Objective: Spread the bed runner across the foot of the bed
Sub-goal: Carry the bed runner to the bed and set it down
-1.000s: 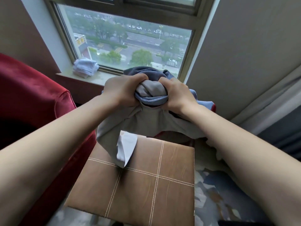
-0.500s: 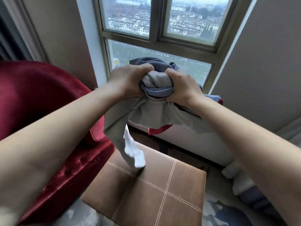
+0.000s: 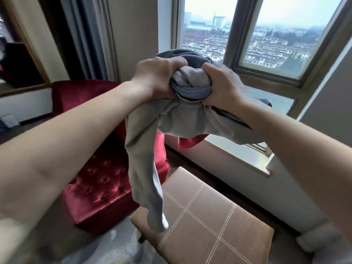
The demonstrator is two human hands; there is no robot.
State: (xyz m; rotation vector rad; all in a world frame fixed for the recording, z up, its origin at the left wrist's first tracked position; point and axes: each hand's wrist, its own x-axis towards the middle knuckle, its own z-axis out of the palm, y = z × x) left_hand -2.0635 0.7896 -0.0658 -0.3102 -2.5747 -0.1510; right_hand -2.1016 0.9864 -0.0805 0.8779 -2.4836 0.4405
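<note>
The bunched bed runner (image 3: 190,84) is gripped between the left hand (image 3: 158,75) and right hand (image 3: 222,86); its loose length hangs beneath the left.

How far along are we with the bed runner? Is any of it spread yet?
Done: only the pickup. In hand: the left hand and right hand both grip the bed runner as a tight bundle, one tail dangling above the brown stool. Left: everything else; no bed is in view, so carrying, unbunching and spreading remain.
</note>
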